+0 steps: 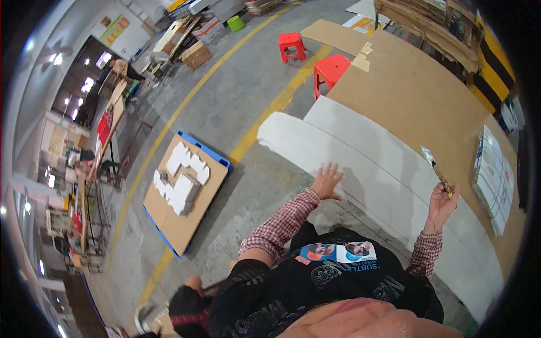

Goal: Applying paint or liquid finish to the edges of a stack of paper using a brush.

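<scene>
My left hand (327, 181) lies with spread fingers at the near edge of a long white sheet (349, 158). The sheet is made of long panels on a table covered with brown cardboard (411, 84). In my right hand (442, 205), held up over the white sheet, is a slim tool (437, 170) with a pale flat tip and a brownish-yellow handle. Its tip points away from me, and its exact kind cannot be made out. To the right of that hand lies a flat stack wrapped in clear plastic (493, 180).
Left of the table, a pallet (174, 242) with a blue edge and cardboard top bears white cut pieces (183, 194). Two red stools (332, 70) stand by the table's far side. A yellow-and-black striped post (496, 59) rises at the far right. People work at distant benches on the left.
</scene>
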Motion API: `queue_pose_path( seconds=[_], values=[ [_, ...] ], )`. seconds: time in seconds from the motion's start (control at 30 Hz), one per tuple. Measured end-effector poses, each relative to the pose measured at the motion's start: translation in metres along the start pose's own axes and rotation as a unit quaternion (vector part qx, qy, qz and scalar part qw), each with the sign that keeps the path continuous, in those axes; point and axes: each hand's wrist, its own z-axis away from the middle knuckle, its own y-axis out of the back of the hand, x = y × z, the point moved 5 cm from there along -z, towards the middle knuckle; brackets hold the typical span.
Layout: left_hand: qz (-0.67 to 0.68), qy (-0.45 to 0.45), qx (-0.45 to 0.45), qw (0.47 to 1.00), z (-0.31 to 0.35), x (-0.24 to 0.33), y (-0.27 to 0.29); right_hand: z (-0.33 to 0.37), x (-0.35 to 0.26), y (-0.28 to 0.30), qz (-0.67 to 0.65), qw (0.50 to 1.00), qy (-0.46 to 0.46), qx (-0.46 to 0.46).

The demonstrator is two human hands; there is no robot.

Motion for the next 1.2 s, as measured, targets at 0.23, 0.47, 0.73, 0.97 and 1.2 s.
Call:
queue_pose_path(
  seconds=[0.23, 0.47, 0.73, 0.97, 1.2],
  values=[
    [-0.023, -0.347, 0.023, 0.937, -0.062, 0.0, -0.017, 0.073, 0.029, 0.04, -0.025, 0.975, 0.142, 0.17],
    [0.012, -0.448, -0.006, 0.894, -0.077, 0.048, 0.038, 0.154, 0.07, -0.046, -0.086, 0.95, 0.23, 0.194],
    [-0.138, -0.438, 0.01, 0.888, -0.045, 0.057, 0.019, 0.223, 0.091, -0.039, -0.058, 0.877, 0.358, 0.316],
    [-0.181, -0.484, -0.001, 0.856, -0.047, 0.06, 0.019, 0.285, 0.153, -0.044, 0.02, 0.781, 0.47, 0.41],
    [-0.174, -0.515, -0.085, 0.835, -0.071, 0.068, 0.037, 0.31, 0.21, -0.027, 0.088, 0.725, 0.484, 0.482]
  ],
)
